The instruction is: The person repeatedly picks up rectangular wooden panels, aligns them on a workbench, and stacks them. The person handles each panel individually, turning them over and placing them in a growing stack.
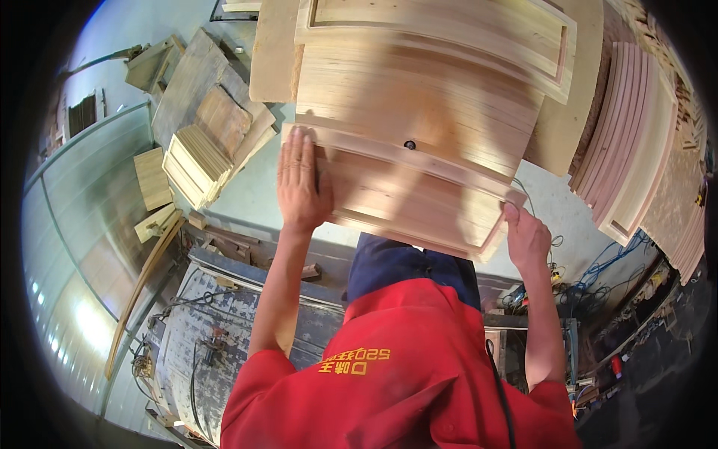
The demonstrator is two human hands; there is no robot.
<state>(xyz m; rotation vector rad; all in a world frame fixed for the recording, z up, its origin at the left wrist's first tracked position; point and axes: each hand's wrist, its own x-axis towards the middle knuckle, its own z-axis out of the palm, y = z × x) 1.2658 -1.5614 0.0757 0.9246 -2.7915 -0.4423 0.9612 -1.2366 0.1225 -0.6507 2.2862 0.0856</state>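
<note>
Framed panel (404, 188)'s at my waist: left hand (301, 183) flat on its left end, fingers nearly together, right hand (527, 233) pinching the right edge, so best move both ends evenly.

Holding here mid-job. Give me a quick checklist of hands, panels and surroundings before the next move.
1. Left hand on the near framed panel: ok, fingers extended over its left end.
2. Right hand on the same panel: ok, fingers curled at its right end.
3. Far framed panel separate: ok, a wooden board shows between.
4. Small black round piece fixed: cannot tell.
5. Near panel's underside: cannot tell, hidden.
6. Blue cables away from hands: ok.
</note>
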